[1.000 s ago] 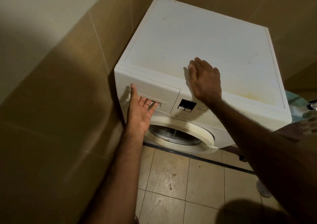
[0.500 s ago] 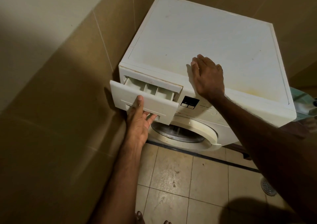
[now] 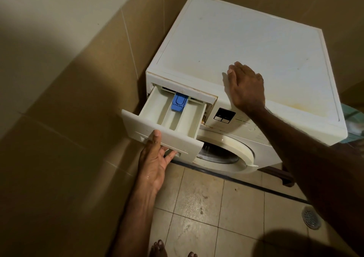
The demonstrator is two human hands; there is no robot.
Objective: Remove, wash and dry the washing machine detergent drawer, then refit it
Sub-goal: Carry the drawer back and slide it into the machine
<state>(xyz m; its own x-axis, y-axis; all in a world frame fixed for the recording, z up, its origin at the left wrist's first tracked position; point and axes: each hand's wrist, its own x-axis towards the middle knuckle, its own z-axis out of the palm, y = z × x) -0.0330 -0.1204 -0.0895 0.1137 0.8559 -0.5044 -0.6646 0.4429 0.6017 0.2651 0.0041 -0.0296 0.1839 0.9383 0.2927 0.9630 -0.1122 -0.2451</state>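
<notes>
The white detergent drawer (image 3: 157,115) stands pulled far out of the top left of the white washing machine (image 3: 246,46). Its compartments show, with a blue siphon cap (image 3: 178,101) at the back of the middle one. My left hand (image 3: 155,162) grips the drawer's front handle from below, thumb on the face and fingers hooked into the recess. My right hand (image 3: 245,87) lies flat on the machine's top near the front edge, fingers straight.
A tan tiled wall (image 3: 69,128) runs close along the machine's left side. The round door (image 3: 242,150) sits below the drawer. Beige floor tiles, a floor drain (image 3: 312,218) at right, and my bare toes (image 3: 158,249) at the bottom.
The drawer went from shut to pulled far out, drawn by my left hand. The blue cap has come into sight. My right hand stayed on the machine's top.
</notes>
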